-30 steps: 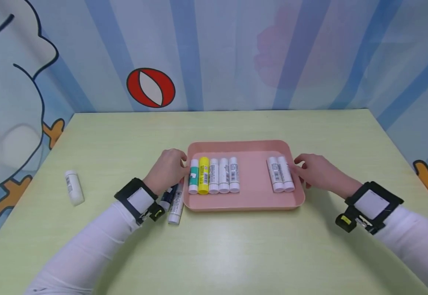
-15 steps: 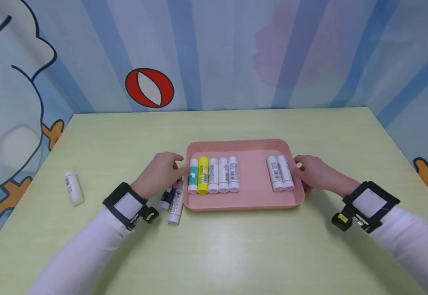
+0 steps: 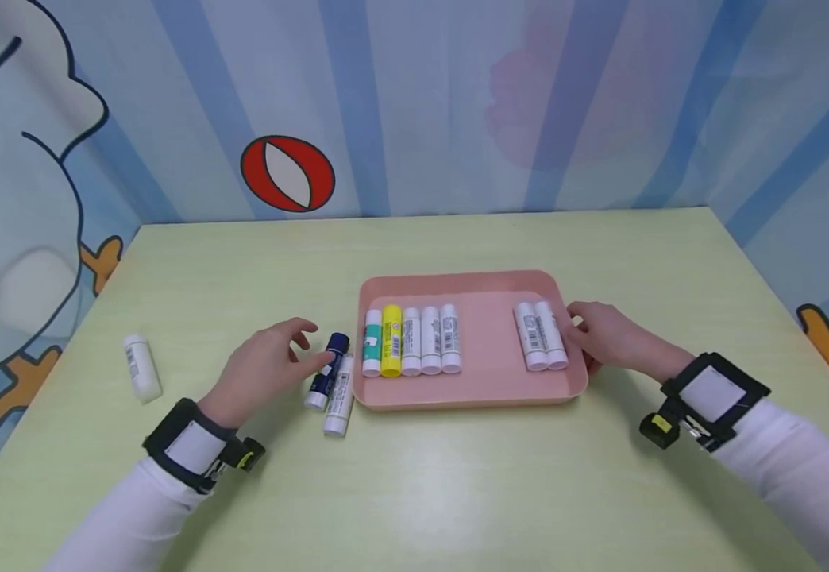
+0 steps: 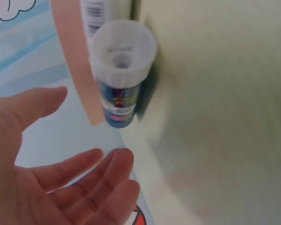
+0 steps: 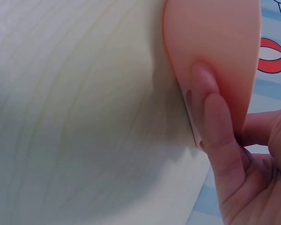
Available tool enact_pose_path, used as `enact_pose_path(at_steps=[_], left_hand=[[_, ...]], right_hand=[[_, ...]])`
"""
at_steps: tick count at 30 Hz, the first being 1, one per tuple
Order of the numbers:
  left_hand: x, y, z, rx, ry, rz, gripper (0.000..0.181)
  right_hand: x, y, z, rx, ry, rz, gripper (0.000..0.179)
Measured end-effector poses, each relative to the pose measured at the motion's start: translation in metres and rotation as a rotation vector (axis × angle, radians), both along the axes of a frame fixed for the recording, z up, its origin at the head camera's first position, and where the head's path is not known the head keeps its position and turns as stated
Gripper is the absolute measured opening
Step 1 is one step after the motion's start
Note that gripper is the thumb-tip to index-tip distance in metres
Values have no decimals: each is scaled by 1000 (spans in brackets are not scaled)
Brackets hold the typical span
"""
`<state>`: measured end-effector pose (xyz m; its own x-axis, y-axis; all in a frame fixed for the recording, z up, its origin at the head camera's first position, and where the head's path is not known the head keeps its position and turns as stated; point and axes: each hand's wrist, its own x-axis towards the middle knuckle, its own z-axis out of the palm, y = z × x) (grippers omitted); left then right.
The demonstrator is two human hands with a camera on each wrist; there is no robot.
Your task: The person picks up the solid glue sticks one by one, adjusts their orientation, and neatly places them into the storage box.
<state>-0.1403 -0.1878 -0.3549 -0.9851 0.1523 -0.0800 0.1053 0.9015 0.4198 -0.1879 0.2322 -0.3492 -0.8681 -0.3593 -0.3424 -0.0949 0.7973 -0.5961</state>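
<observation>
My left hand (image 3: 260, 369), fingers apart and holding nothing, hovers left of a navy glue stick (image 3: 326, 372). In the left wrist view that navy glue stick (image 4: 119, 98) lies beyond the fingertips, a gap between them. Against it lies a white glue stick (image 3: 340, 397), just outside the pink tray (image 3: 489, 389). My right hand (image 3: 615, 338) grips the tray's right edge; in the right wrist view its fingers press on the pink tray wall (image 5: 215, 33). Inside the tray, a green-and-white glue stick (image 3: 372, 342), a yellow one (image 3: 391, 342) and several white ones (image 3: 431, 342) stand in a row.
Two more white glue sticks (image 3: 541, 337) lie side by side at the tray's right end, slightly tilted. A lone white glue stick (image 3: 142, 368) lies far left on the pale table (image 3: 429, 492). A patterned wall panel (image 3: 422, 103) borders the table's back edge.
My left hand has drawn back from the tray's left edge, to the left and nearer me, uncovering the navy glue stick. The right hand has stayed on the tray.
</observation>
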Motion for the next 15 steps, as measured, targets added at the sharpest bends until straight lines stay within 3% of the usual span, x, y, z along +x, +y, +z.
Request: enact_pose_path(at_steps=[5, 15], left_hand=[[1, 3, -6, 4, -57, 10, 55], [-2, 8, -8, -20, -119, 49, 51]], right_hand=[[-1, 2, -3, -7, -2, -1, 32], [1, 3, -2, -29, -2, -1, 32]])
